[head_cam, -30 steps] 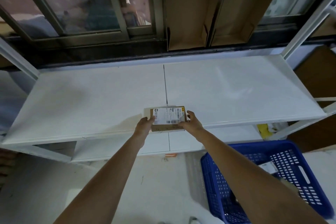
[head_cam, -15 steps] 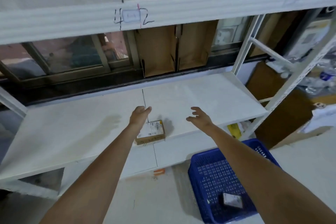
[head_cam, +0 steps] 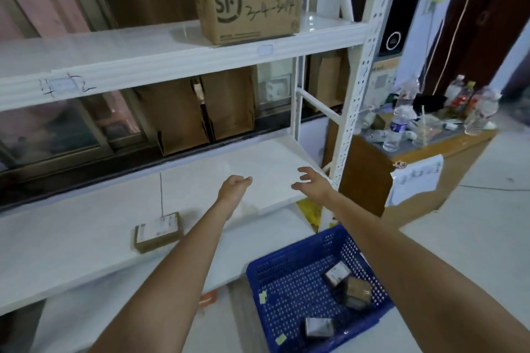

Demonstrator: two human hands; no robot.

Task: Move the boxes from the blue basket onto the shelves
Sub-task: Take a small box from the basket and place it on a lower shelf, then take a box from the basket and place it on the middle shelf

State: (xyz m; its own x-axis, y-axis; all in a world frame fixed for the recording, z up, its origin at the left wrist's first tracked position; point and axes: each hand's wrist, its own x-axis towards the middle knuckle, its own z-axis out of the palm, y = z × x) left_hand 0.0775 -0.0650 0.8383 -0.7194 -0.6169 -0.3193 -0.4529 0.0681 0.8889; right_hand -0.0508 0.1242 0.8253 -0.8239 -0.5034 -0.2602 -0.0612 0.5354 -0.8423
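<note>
A small brown box with a white label (head_cam: 157,231) lies on the white middle shelf (head_cam: 86,238), near its front edge. The blue basket (head_cam: 286,269) stands on the floor at the lower right, with three small boxes inside: one (head_cam: 337,273), another (head_cam: 357,292) and a third (head_cam: 319,327). My left hand (head_cam: 233,188) hovers over the shelf, right of the placed box, fingers loosely curled and holding nothing. To its right, my right hand (head_cam: 312,183) is empty with its fingers spread, above the shelf's right end.
A large cardboard box marked SF (head_cam: 249,8) sits on the upper shelf (head_cam: 114,51). A white perforated upright (head_cam: 357,89) bounds the shelf on the right. Beyond it, a wooden table (head_cam: 407,160) carries several plastic bottles. Flat cardboard leans behind the shelf.
Both hands have let go of the small box, which stays on the middle shelf, and have moved right of it. The view has swung up and to the right.
</note>
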